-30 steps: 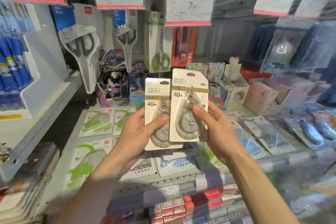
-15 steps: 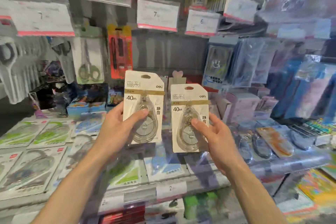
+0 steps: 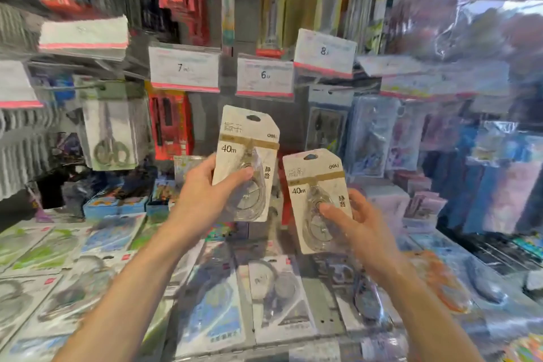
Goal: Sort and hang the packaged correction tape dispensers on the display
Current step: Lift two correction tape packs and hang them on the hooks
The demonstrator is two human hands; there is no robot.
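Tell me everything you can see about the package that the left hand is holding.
The package in the left hand is a pale card with a clear blister holding a teardrop-shaped tape dispenser. A gold band crosses it, "40m" is printed below, and a dark hang hole sits at the top. It is raised upright, slightly tilted, higher than the matching package in the right hand. The thumb presses on the blister; the other fingers are behind. It is not yet hung.

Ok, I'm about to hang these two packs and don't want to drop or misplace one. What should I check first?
1. Left hand grips the upper pack: ok.
2. Right hand grips the lower pack: ok.
3. Packs apart, not overlapping: ok.
4. Hang holes uncovered at both tops: ok.
5. Free peg for them: cannot tell, the display is blurred.
6. Matching price tag, 7 or 6: cannot tell.
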